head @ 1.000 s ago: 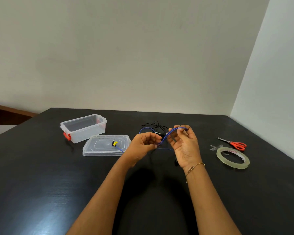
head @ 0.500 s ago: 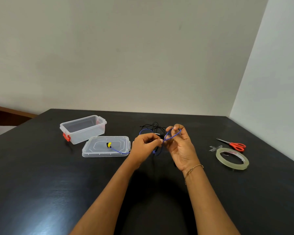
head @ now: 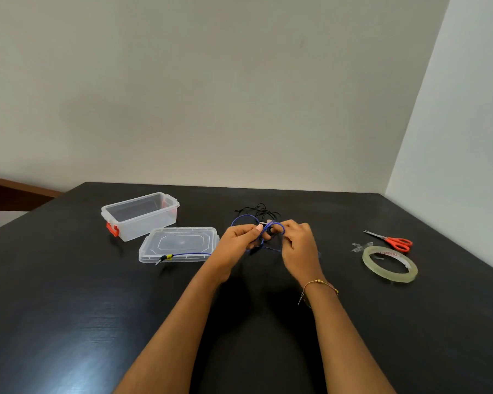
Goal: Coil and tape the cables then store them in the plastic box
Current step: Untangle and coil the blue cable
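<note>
Both hands coil a blue cable above a black table

Left hand and right hand each pinch loops of the blue cable; its free end runs leftward along the lid's near edge, yellow plug pointing left; tape lies right, its print unreadable; scissors beyond; black cable behind the hands; open box far left
</note>
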`<state>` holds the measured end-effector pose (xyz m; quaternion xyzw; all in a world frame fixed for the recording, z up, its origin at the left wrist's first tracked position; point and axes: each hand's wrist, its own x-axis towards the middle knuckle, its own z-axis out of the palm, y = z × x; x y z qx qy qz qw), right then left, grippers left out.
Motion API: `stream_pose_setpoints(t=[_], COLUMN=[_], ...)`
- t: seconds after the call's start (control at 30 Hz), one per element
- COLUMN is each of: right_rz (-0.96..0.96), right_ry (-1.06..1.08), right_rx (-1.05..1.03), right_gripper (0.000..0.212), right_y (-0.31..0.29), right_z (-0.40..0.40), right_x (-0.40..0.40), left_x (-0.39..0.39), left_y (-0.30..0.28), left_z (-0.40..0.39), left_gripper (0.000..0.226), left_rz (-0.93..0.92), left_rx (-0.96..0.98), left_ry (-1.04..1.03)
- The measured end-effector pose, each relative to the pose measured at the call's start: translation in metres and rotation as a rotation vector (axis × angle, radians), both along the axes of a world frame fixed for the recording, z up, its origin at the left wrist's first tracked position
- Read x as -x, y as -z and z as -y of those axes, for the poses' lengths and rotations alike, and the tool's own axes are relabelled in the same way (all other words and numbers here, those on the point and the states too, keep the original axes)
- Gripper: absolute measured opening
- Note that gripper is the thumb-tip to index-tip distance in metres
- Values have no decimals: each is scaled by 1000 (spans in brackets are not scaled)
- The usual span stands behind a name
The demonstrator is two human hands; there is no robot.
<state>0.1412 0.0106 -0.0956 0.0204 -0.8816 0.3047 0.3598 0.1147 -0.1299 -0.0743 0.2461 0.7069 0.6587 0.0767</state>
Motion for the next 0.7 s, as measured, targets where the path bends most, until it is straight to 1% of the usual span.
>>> stream_pose_setpoints(t=[0.03, 0.07, 0.1, 0.13, 0.17, 0.2, 0.23, 0.27, 0.3, 0.33, 0.37, 0.4, 0.43, 0.47, 0.5, 0.6, 0.67, 0.7], right_rz=[-19, -30, -27, -2, 45, 93, 134, 165, 179, 185, 195, 194, 176, 153, 126, 78, 87, 98], right_ry=[15, 14, 3, -16, -42, -78, -116, -137, -136, -128, -116, -123, -146, -163, -190, -398, -506, -527], right_rx=[-80, -115, -88, 10, 187, 400, 606, 765, 847, 881, 872, 857, 867, 915, 996, 1348, 1498, 1529], right_gripper=[35, 38, 39, 38, 36, 30, 20, 13, 18, 28, 35, 34, 26, 18, 14, 21, 26, 28], right_y=[0, -1, -4, -7, -13, -19, -22, -24, -22, -21, -20, -20, -20, -21, -23, -26, -26, -24], right_z=[0, 1, 3, 4, 5, 4, 3, 2, 1, 1, 3, 6, 10, 12, 13, 6, 1, -1], right_x=[0, 0, -2, -3, -6, -8, -9, -11, -9, -8, -7, -7, -8, -8, -11, -15, -17, -16], left_x=[1, 2, 4, 6, 9, 12, 15, 16, 16, 14, 12, 10, 10, 10, 10, 13, 14, 15], left_y=[1, 1, 2, 4, 6, 9, 12, 13, 14, 14, 13, 12, 12, 12, 12, 10, 9, 9], left_z=[1, 2, 4, 4, 5, 6, 6, 5, 4, 2, 0, -1, -2, -2, -2, -1, 0, 1], left_gripper=[31, 30, 29, 28, 26, 25, 24, 22, 19, 17, 18, 20, 21, 23, 24, 26, 26, 25], left_rz=[-8, -20, -31, -48, -71, -112, -166, -227, -296, -375, -449, -507, -543, -556, -547, -480, -422, -397], left_rx=[19, 35, 52, 76, 116, 182, 267, 355, 435, 498, 541, 571, 591, 608, 615, 566, 479, 431], left_ry=[-10, -24, -41, -61, -88, -124, -161, -199, -245, -295, -337, -368, -393, -414, -436, -526, -584, -596])
